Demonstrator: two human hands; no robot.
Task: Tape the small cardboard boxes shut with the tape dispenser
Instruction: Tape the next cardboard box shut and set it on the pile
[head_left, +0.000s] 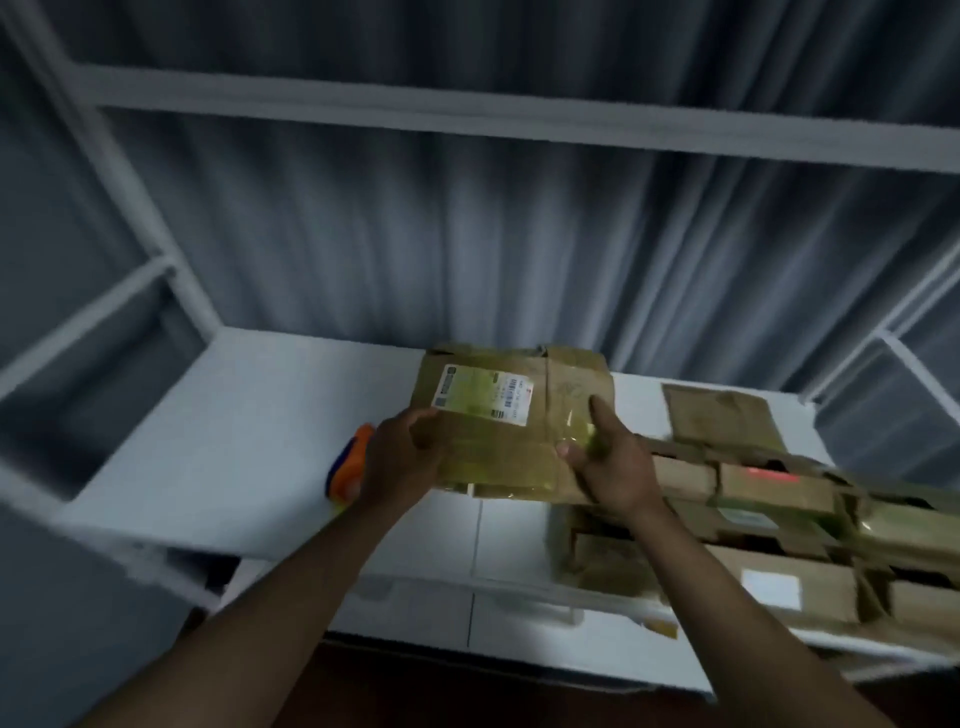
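Note:
A small cardboard box with a white shipping label and glossy tape on it is held up above the white table. My left hand grips its left edge, fingers curled round it. My right hand holds the right side, thumb on the taped front and index finger stretched up along the face. The orange and blue tape dispenser lies on the table just left of my left hand, partly hidden behind it.
A large open carton packed with several small cardboard boxes sits at the right, one flap standing up. White shelf frames rise at both sides and a grey curtain hangs behind. The picture is motion-blurred.

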